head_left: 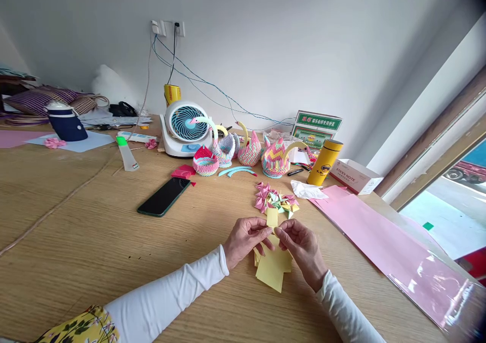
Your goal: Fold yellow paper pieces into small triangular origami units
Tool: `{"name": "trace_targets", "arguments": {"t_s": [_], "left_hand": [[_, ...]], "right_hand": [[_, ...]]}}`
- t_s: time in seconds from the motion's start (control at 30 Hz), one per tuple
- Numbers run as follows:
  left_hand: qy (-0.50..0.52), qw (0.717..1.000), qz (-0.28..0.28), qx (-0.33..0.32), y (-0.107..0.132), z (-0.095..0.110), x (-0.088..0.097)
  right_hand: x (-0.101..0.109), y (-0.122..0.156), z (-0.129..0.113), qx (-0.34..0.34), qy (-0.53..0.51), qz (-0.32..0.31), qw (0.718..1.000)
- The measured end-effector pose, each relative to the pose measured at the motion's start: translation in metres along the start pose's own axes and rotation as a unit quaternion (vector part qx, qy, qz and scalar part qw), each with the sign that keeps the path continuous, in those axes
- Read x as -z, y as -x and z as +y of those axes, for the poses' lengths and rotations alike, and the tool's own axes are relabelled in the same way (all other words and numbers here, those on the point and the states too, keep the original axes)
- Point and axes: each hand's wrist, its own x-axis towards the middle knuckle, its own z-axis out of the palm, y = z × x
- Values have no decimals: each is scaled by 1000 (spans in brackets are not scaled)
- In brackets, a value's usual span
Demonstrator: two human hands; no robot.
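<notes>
A small piece of yellow paper (272, 217) stands up between my two hands, its lower part pinched by the fingertips. My left hand (248, 239) closes thumb and forefinger on its left side. On the right side, my right hand (301, 246) pinches it the same way; any fold under the fingertips is too small to make out. Below them, a loose stack of yellow paper slips (271, 269) lies on the table, partly hidden by the hands. Just beyond the hands is a pile of folded paper pieces (277, 199) in pink, green and yellow.
Several folded-paper swans (276, 159) stand behind, beside a white fan (186, 127). A black phone (164, 197) lies to the left. At right are a yellow bottle (325, 163), a sticky note box (357, 177) and pink paper sheets (383, 236) on the wooden table (94, 241).
</notes>
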Motion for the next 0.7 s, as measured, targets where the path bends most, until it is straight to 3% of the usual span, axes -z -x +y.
{"name": "trace_targets", "arguments": {"t_s": [0.7], "left_hand": [[1,1000,7,13,0,3,-2]], "right_hand": [[-1,-2,2,-8,-21,3,1000]]}}
